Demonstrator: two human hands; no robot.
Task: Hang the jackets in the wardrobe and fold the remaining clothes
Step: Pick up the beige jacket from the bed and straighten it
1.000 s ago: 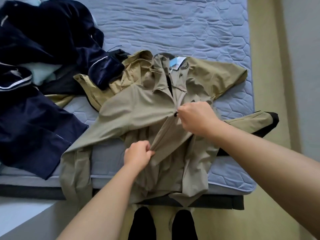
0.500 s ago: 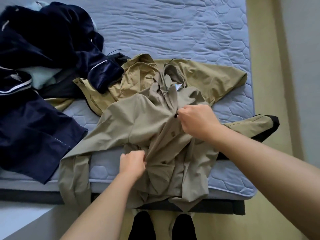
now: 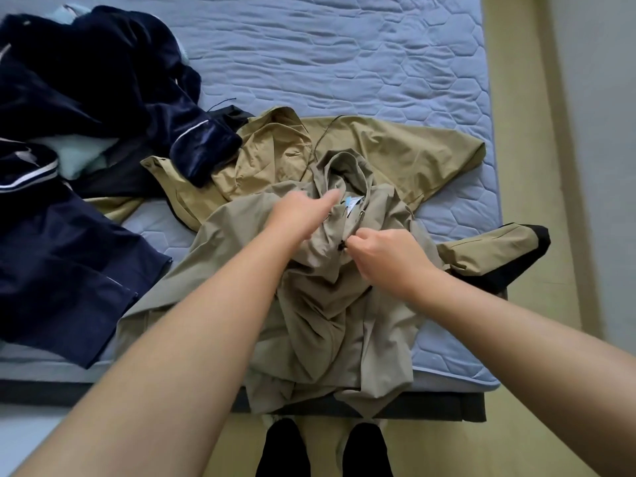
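A: task item, where?
B: grey-beige jacket (image 3: 327, 321) on the near edge of the bed (image 3: 344, 46), front up and bunched, hem hanging over the edge

A: grips?
B: right hand (image 3: 382, 256) has its grip pinched on the jacket front, right at the small black zipper pull (image 3: 341, 247). left hand (image 3: 303, 210) has its grip spread, fingers straight, reaching over the chest toward the collar by the blue-white label (image 3: 351, 203). it holds nothing. it's blurred, so I cannot tell if it touches cloth

A: why held like that?
B: my read: the right anchors the zip line while the left goes to the collar to pull the front straight, so it zips or sits flat for a hanger

A: rest?
B: tan jacket (image 3: 395, 149) lies spread partly under the first, further back. navy clothes (image 3: 86, 80) are heaped at left, one navy sleeve lying over the tan jacket

A: progress?
B: early, judging by this: both jackets are on the bed, and the navy heap is unfolded
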